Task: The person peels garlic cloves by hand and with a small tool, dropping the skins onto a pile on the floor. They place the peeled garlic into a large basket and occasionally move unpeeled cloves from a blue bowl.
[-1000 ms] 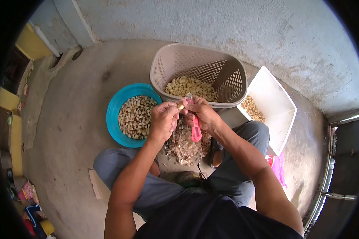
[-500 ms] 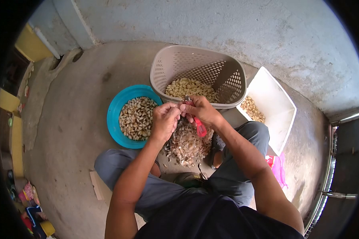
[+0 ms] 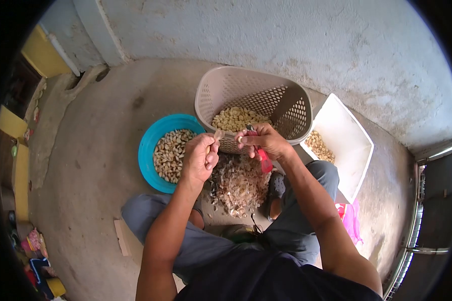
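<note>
From my remote seat, the main hazard is the red-handled knife (image 3: 262, 158): the right hand (image 3: 266, 142) has its grip closed around it with the handle angled down toward the person's lap, and I judge a slip of the blade toward the left fingers likely if the hands meet again at speed. The blade itself is too small for me to make out, so I cannot tell which way its edge faces.

The left hand (image 3: 200, 159) pinches a thin piece of peel (image 3: 218, 134) between thumb and fingertips, held above the gap between the blue bowl (image 3: 148, 145) and the beige basket (image 3: 286, 108). If that grip loosens there, the peel could fall among the unpeeled cloves in the bowl or the peeled ones in the basket, not onto the pile of skins (image 3: 238, 184) on the floor between the knees. The right hand also seems to hold a pale clove (image 3: 241, 139) at its fingertips; a loose hold could drop it into the skins. A white tub (image 3: 354, 138) with more cloves sits to the right.

Compared with half a second ago, the hands have parted: they were pressed together over the clove, and now the left has drawn away with the peel. The view has also shifted slightly downward.
</note>
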A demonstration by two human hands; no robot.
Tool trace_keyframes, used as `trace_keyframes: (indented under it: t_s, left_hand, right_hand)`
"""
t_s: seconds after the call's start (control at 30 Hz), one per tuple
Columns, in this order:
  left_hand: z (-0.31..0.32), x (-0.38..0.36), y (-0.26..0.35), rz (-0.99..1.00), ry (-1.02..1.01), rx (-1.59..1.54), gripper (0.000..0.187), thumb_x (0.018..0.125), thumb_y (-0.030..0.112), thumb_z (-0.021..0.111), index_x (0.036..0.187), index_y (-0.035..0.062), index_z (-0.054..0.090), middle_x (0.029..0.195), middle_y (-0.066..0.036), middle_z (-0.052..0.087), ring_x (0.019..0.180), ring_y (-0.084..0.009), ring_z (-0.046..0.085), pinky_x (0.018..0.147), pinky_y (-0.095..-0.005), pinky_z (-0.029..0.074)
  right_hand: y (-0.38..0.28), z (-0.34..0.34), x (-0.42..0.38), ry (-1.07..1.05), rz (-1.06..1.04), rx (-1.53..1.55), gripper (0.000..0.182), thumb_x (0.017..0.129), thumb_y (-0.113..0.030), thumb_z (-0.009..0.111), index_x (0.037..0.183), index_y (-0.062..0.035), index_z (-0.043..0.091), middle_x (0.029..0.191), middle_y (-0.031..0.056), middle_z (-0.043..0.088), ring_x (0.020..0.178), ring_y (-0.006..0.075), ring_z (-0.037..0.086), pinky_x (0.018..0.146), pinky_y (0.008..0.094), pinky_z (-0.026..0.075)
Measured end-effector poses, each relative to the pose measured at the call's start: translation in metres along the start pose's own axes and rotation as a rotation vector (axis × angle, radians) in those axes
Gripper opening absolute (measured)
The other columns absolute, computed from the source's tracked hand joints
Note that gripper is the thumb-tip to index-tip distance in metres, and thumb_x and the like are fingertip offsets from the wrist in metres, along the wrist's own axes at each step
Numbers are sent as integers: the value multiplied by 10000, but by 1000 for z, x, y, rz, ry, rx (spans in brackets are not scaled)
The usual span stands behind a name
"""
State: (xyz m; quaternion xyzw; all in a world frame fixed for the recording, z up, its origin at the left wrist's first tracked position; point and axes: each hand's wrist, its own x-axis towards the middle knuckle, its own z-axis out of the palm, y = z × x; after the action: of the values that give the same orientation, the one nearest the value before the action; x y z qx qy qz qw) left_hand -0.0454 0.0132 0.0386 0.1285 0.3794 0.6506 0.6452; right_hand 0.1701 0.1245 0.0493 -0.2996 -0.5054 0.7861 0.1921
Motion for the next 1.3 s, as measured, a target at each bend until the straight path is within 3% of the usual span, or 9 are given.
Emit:
trace_keyframes:
  t_s: [0.13,0.23,0.33,0.47,0.57,0.7,0.9,1.2,1.3]
  left_hand:
    - [1,3,-20,499,-62,935,121,900,84,739,872,-26,699,718,-29,653,568,-56,538,501,-240,436]
    - [-5,11,-42,312,-79,918,139,872,105,794,875,-18,728,676,-10,659,600,-56,558,536,-261,439]
    - [-5,14,-42,48,-19,772,168,912,147,759,857,-3,710,652,-9,619,527,-62,519,465,-272,414]
    - [-22,30,-49,-255,52,138,467,1038,476,578,1036,13,635,745,-58,641,466,-136,545,386,-281,405]
    - [-21,29,-52,-288,52,135,584,1043,576,492,1067,7,624,775,-80,670,483,-171,591,392,-302,440]
    - [-13,22,-53,-272,52,27,542,1068,539,458,1053,26,630,784,-86,684,546,-194,661,402,-319,465]
    - [-10,16,-51,-256,-59,180,462,1077,457,501,1047,15,632,831,-90,684,628,-189,687,396,-290,443]
    - [-2,9,-41,-13,-58,514,325,1054,312,546,1069,1,638,858,-109,677,653,-173,679,354,-225,398]
    - [-9,11,-33,-75,-121,185,268,1047,265,546,1071,9,622,869,-129,686,656,-174,676,370,-234,416]
  right_hand:
    - [-19,-12,-3,385,-353,-720,277,937,-90,727,1185,29,694,769,-9,612,579,56,529,507,241,444]
    - [-7,-37,14,542,-538,-868,257,925,-119,728,1135,29,717,718,-25,527,616,65,475,529,265,419]
    - [-15,-37,2,522,-366,-1063,255,909,-126,733,1114,25,724,687,-9,509,628,85,474,551,287,414]
    - [-23,-11,-12,198,-322,-1039,164,871,-100,713,959,36,687,788,177,668,702,249,650,673,392,513]
    - [-3,13,-11,35,-396,-1084,166,876,-115,699,991,5,706,832,188,694,771,325,688,715,424,537]
    - [28,40,-11,59,-638,-1171,180,900,-157,717,967,10,698,777,165,657,720,301,629,658,396,506]
    - [12,30,4,22,-277,-910,218,922,-169,687,902,46,653,732,213,630,677,364,614,653,431,495]
    - [11,27,5,121,-393,-1084,169,855,-119,696,890,46,674,758,249,645,746,435,655,685,465,511]
    - [3,29,2,110,-312,-849,197,851,-105,700,994,30,685,751,208,638,718,404,625,685,453,498]
